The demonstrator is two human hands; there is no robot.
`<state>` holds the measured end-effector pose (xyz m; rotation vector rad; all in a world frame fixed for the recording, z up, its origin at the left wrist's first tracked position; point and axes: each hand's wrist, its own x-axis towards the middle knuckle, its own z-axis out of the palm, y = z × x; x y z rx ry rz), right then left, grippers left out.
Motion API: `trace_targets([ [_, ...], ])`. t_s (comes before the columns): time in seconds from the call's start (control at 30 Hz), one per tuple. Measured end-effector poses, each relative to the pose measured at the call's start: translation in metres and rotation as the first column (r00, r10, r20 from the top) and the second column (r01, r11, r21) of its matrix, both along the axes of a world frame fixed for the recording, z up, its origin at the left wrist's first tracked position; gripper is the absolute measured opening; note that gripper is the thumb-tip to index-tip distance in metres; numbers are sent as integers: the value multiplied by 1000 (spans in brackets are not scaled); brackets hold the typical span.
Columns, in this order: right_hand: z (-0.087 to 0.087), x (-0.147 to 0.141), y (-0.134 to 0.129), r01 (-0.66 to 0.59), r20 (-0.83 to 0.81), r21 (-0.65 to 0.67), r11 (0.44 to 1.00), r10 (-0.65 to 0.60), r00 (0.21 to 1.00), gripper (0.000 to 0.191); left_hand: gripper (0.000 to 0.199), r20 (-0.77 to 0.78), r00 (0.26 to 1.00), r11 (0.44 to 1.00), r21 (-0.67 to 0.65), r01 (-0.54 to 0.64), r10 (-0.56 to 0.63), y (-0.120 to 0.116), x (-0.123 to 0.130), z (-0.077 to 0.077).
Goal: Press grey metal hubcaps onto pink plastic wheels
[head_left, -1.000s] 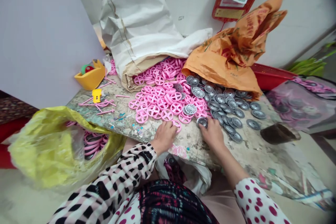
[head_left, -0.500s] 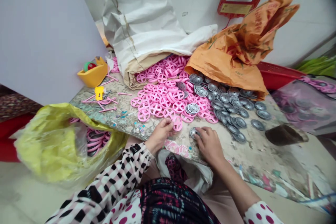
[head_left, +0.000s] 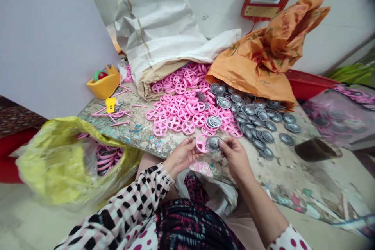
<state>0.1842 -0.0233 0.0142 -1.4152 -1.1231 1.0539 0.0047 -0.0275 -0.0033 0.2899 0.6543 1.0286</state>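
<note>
Grey disc (head_left: 213, 144) nearer wheel (head_left: 201, 143), heap (head_left: 183, 113) beyond

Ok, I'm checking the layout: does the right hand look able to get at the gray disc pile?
Probably yes: only tabletop shows between the right hand and the gray disc pile, though that hand pinches one separate gray disc.

The left hand (head_left: 183, 157) is reaching in, palm tipping upward, its thumb and fingers pinching. The right hand (head_left: 236, 157) is coming across from the other side, knuckles up, thumb and forefinger closing together. Both forearms are angling inward, the left sleeved to the wrist, the right bare below its sleeve.
</note>
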Motion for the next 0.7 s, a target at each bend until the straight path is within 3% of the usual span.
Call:
trace_targets([
  [0.07, 2, -17, -9, -1, 143, 90, 996, -12, 990, 34, 27, 8, 1000, 999, 40, 12, -12, -4, 8, 3],
  [0.17, 2, -32, -20, -65, 444, 225, 972, -43, 895, 26, 33, -31, 999, 994, 108, -22, 26, -11, 15, 8],
  [0.23, 3, -32, -23, -86, 513, 243, 966, -53, 857, 27, 35, -67, 996, 989, 136, -50, 59, -14, 15, 10],
  [0.33, 6, -29, -23, -180, 468, 115, 977, 106, 878, 34, 38, -112, 990, 985, 161, -63, 82, -16, 14, 13],
  [0.4, 7, -27, -22, -276, 429, 44, 960, 231, 873, 29, 39, -147, 984, 984, 164, -71, 96, -17, 14, 14],
  [0.5, 3, -26, -22, -267, 409, 42, 963, 227, 884, 22, 41, -215, 972, 987, 150, -64, 96, -18, 17, 10],
  [0.6, -5, -21, -23, -232, 376, 12, 973, 211, 902, 25, 43, -320, 947, 987, 159, 34, 19, -16, 17, 2],
  [0.7, -8, -10, -31, -352, 358, -120, 928, 371, 857, 28, 40, -496, 868, 949, 276, 150, 7, -8, 7, -6],
])
